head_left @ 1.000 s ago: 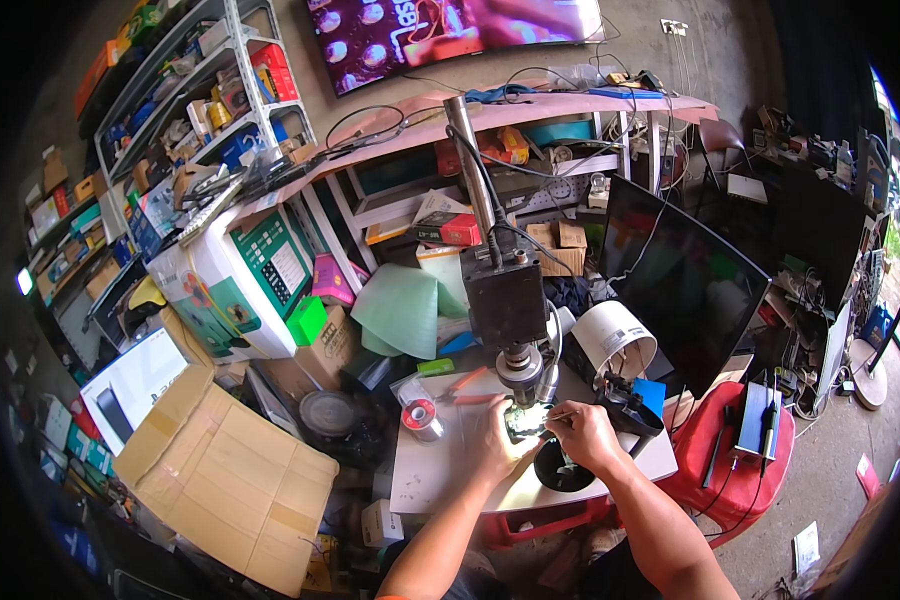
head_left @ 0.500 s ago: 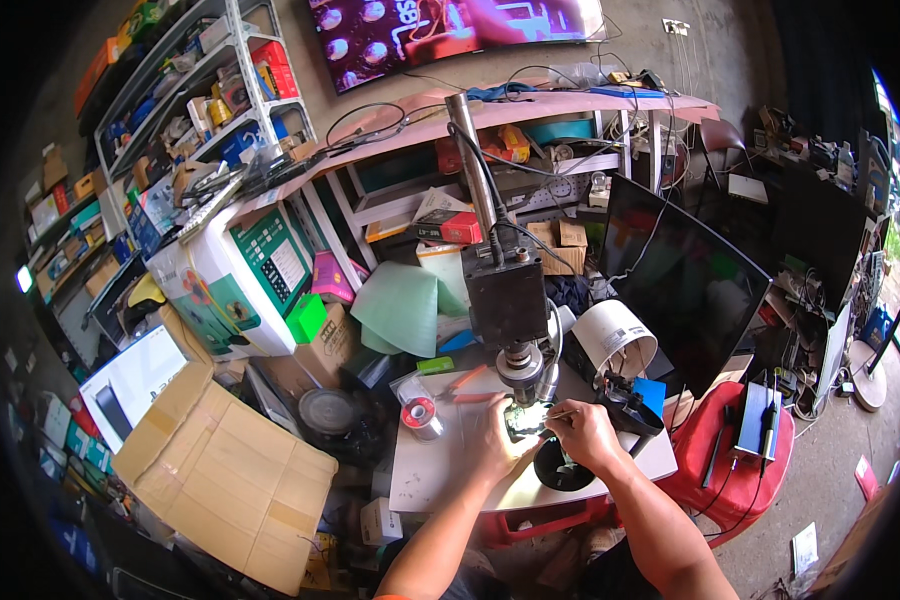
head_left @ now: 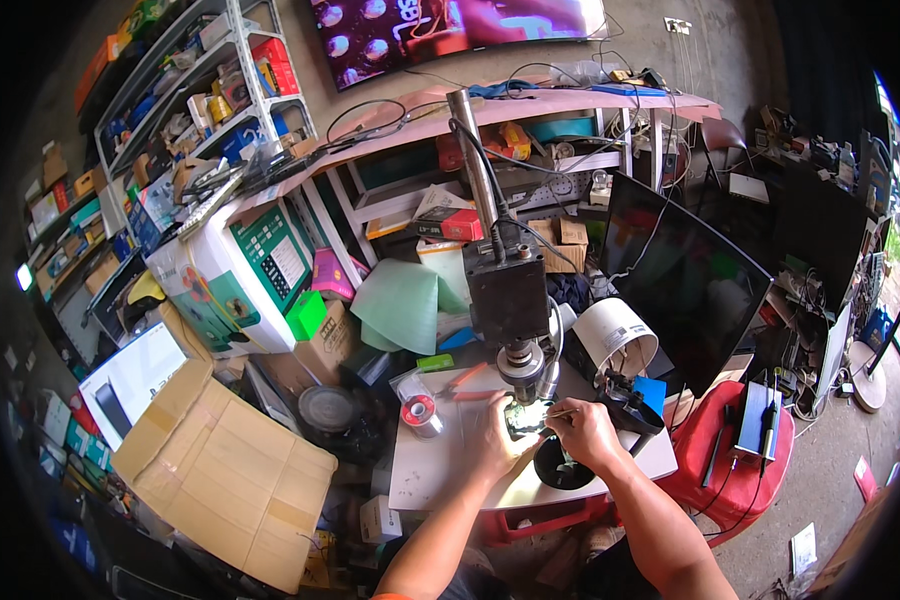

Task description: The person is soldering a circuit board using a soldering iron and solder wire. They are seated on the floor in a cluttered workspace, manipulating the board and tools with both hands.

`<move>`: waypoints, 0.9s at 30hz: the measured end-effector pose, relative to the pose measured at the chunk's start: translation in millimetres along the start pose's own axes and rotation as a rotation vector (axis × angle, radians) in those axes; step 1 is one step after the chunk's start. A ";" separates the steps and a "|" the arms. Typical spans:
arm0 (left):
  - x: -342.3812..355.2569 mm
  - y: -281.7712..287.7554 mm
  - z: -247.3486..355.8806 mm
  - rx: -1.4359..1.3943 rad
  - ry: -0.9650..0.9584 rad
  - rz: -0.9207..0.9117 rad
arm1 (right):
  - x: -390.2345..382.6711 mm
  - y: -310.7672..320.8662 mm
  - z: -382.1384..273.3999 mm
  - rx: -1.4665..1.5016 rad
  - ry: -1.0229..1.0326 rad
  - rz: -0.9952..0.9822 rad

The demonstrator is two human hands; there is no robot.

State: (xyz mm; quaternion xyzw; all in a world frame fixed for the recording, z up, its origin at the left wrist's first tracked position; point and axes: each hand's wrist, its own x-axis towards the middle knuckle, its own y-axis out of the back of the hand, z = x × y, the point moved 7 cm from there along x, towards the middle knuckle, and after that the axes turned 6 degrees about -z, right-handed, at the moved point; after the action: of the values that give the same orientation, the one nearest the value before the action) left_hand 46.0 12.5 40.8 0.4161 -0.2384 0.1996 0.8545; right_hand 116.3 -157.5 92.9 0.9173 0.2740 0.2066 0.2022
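Note:
Under the lens of a black microscope camera (head_left: pixel 508 290) on a metal post, my left hand (head_left: pixel 493 445) grips a small, brightly lit circuit board (head_left: pixel 526 418). Its thumb and fingers close on the board's left side. My right hand (head_left: pixel 585 432) pinches a thin tool whose kind I cannot make out, its tip reaching the board's right part. Below both hands is the round black base plate (head_left: pixel 562 468) on a white tabletop (head_left: pixel 425 475). A solder spool (head_left: pixel 420 412) and red-handled pliers (head_left: pixel 467 380) lie left of my left hand.
A wall screen (head_left: pixel 460 35) shows magnified pads and wires. On the right, a red stool (head_left: pixel 745 460) carries a blue box-shaped device (head_left: pixel 758 420) with a corded pen-like tool. A white cylinder (head_left: pixel 615 340) lies behind my right hand. An open cardboard box (head_left: pixel 230 470) stands left.
Both hands stay nearly in place at the board. The magnified picture on the wall screen has shifted slightly.

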 end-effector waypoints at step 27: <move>0.1 -2.6 -3.1 -0.008 0.004 0.019 | -0.4 2.2 5.1 0.035 -0.050 0.041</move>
State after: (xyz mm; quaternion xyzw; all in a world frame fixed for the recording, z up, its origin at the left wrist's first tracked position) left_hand 48.2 13.5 37.6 0.4101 -0.2411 0.2076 0.8547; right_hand 119.4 -160.7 89.6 0.9310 0.2535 0.1828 0.1887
